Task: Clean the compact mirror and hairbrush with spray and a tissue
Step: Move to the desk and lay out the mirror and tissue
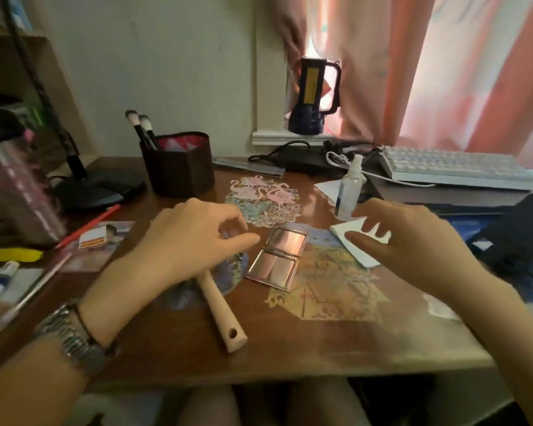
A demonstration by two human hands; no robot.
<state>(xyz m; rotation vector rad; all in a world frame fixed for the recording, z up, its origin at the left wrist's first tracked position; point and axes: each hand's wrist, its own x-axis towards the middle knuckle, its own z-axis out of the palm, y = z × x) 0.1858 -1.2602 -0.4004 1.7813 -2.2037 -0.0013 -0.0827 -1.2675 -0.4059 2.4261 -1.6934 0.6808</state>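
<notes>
Both hands hover over a wooden desk (336,342), holding nothing.

The left hand (191,238), fingers loosely curled and empty, hangs above the head of the hairbrush, whose pale wooden handle (222,309) points toward the desk's near edge. Just right lies the compact mirror (277,259), opened flat. The right hand (413,241), fingers spread, is over a white tissue (359,247); whether it touches is unclear. The spray bottle (350,189) stands upright behind.

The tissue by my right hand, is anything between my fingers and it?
Nothing visible is. The right hand hovers directly over the white tissue with fingers spread. The spray bottle stands just behind the tissue, and the open compact mirror lies to its left, both clear of the reach.
</notes>
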